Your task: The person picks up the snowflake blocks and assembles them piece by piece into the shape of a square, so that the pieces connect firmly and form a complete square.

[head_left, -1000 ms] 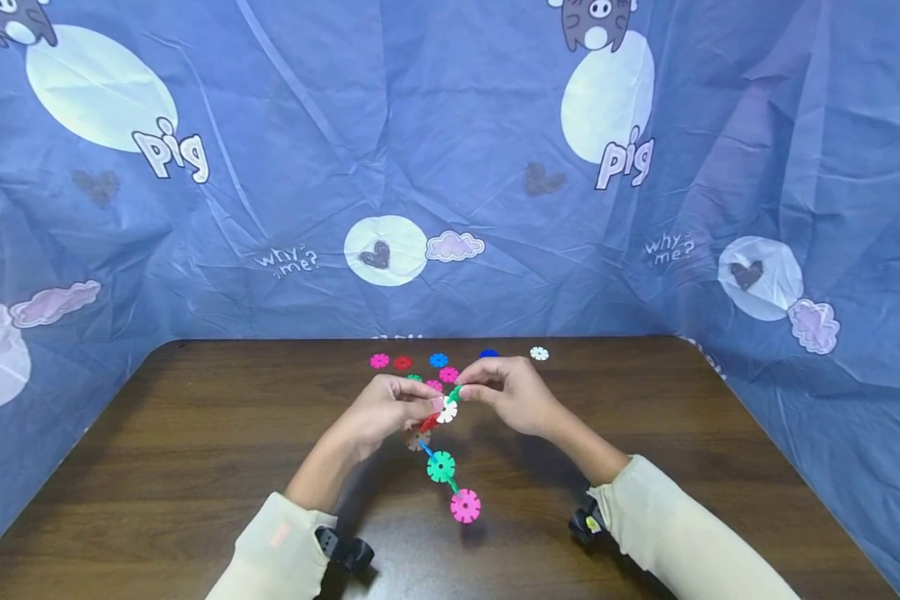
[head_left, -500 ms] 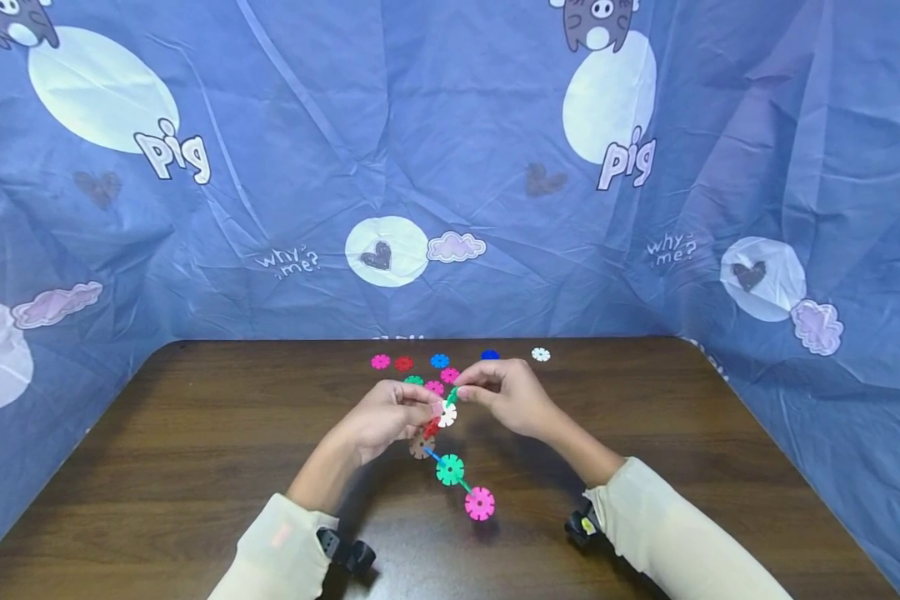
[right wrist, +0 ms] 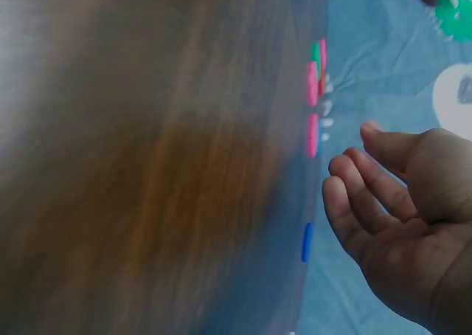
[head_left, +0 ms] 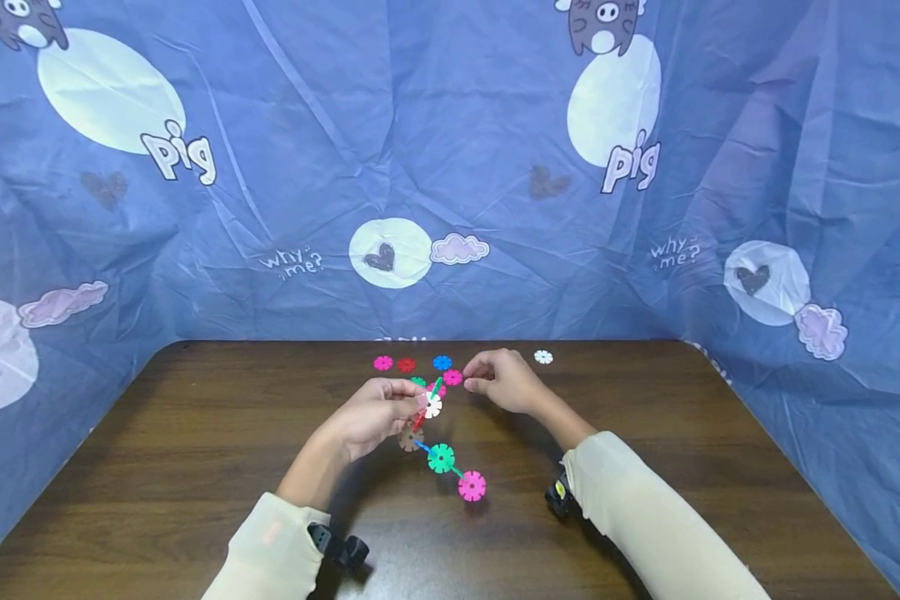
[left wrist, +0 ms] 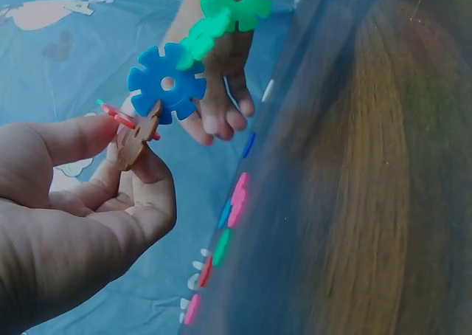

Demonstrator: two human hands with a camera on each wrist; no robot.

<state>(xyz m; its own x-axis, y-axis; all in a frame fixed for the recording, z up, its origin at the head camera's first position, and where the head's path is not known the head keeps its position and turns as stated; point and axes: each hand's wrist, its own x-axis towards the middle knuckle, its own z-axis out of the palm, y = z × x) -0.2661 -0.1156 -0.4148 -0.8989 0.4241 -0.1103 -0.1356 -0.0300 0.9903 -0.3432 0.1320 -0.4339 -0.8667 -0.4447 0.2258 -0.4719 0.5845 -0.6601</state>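
Observation:
My left hand (head_left: 367, 418) pinches a chain of notched plastic snowflake discs in the air above the table. In the head view, a green disc (head_left: 437, 387) stands edge-on at the top, joined to a white disc (head_left: 435, 408). Lower hang a brown disc (head_left: 410, 439), another green disc (head_left: 441, 458) and a pink disc (head_left: 472, 486) at the end. The left wrist view shows a red disc (left wrist: 118, 116) by the thumb and a blue disc (left wrist: 145, 91) beyond the brown one. My right hand (head_left: 512, 383), apart from the chain, has loosely bent fingers and holds nothing.
Loose discs lie along the table's back: pink (head_left: 383, 363), red (head_left: 407, 365), blue (head_left: 442, 362), pink (head_left: 452, 377) and white (head_left: 543, 357). A dark blue disc (right wrist: 307, 242) lies near my right hand. A blue printed cloth (head_left: 307, 167) hangs behind the wooden table (head_left: 195, 467).
My right hand has let go of the top green disc and moved slightly right and away. The left hand has shifted a little left with the chain, whose lower end has swung upward slightly.

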